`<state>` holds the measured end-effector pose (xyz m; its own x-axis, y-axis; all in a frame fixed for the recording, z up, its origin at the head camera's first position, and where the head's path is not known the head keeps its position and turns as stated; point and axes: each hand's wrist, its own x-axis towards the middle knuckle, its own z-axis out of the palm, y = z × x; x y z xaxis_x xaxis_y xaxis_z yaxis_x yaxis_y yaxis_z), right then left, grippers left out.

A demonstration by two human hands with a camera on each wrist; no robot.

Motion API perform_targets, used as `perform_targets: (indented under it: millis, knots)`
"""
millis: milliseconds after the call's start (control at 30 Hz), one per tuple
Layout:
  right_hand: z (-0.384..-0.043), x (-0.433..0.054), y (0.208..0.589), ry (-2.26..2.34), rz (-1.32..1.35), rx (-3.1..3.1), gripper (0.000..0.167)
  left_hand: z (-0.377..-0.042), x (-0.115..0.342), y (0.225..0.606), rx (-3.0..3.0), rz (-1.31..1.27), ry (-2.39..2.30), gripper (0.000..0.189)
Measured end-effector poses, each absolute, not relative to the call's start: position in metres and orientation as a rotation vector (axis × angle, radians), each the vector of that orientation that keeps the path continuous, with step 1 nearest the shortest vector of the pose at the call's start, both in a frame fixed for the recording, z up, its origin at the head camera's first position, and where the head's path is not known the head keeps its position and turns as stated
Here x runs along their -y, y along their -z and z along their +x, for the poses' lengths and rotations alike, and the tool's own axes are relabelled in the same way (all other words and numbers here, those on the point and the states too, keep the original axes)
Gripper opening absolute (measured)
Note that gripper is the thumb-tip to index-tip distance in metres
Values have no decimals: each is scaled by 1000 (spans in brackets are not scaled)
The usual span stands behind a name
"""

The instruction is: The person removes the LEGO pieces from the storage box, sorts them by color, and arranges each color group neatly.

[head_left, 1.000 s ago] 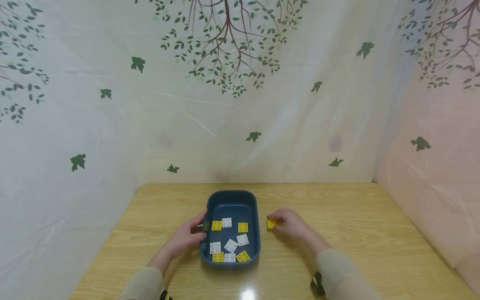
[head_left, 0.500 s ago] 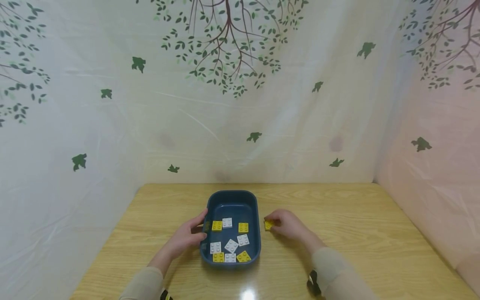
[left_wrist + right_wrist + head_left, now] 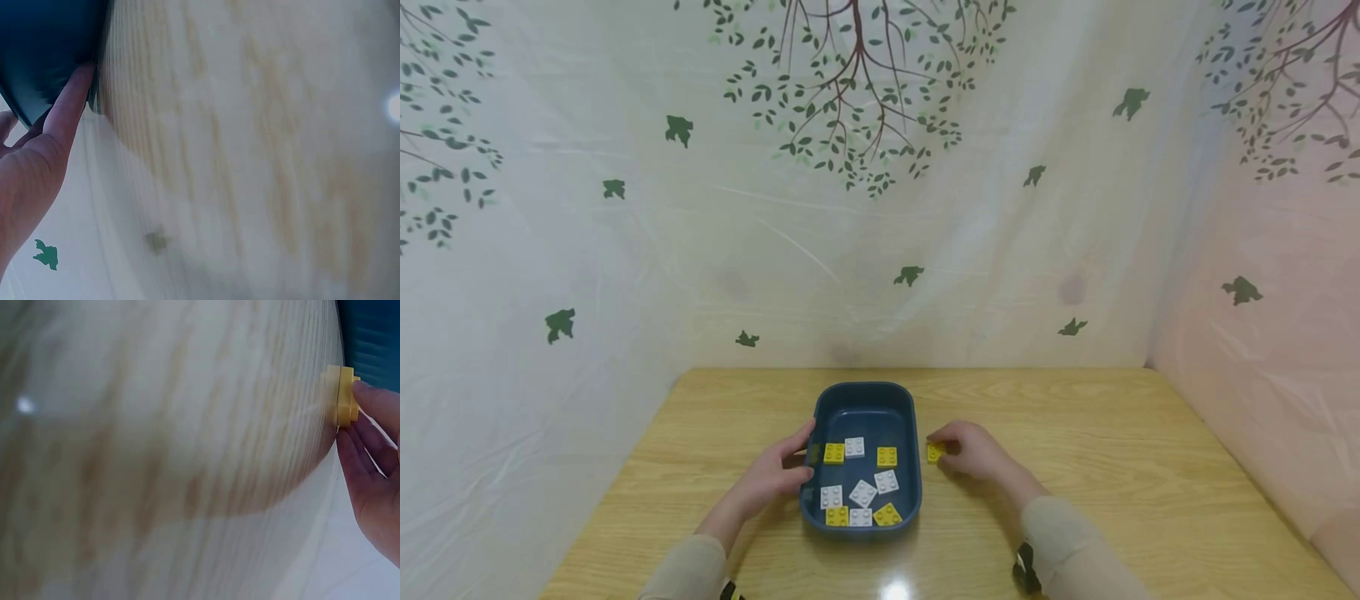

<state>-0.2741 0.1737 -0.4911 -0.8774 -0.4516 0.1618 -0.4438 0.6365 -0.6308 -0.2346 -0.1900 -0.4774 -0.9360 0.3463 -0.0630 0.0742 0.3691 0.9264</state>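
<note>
A dark blue tray (image 3: 867, 421) stands on the table, with several yellow and white toy building bricks lying studs-up inside. My left hand (image 3: 772, 472) touches the tray's left wall with fairly straight fingers and thumb; the left wrist view shows a digit of the hand (image 3: 47, 144) against that wall. Just right of the tray, my right hand (image 3: 976, 450) pinches a yellow building brick (image 3: 934, 452). Seen from the right wrist, this brick (image 3: 345, 398) sits on the tabletop between thumb and fingers, the tray wall behind it. Part of the brick is covered by the fingers.
The wooden table (image 3: 1120, 467) ends at a pale curtain (image 3: 820, 275) printed with branches and green shapes. Similar curtains hang on the left and right. A dark band (image 3: 1027, 568) shows under the right sleeve.
My right hand has moved slightly left, bringing the yellow building brick closer to the tray. The left hand and the bricks in the tray stay as they were.
</note>
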Motion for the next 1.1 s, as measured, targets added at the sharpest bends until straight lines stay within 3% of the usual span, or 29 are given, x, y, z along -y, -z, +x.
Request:
perform_targets:
  millis: [433, 1100]
  knots:
    - [-271, -166, 469, 1281, -684, -2840, 31, -232, 191, 473, -2376, 402, -1593, 75]
    - [-268, -120, 436, 1312, -834, -2770, 36, -241, 192, 480, -2355, 377, -1609, 76]
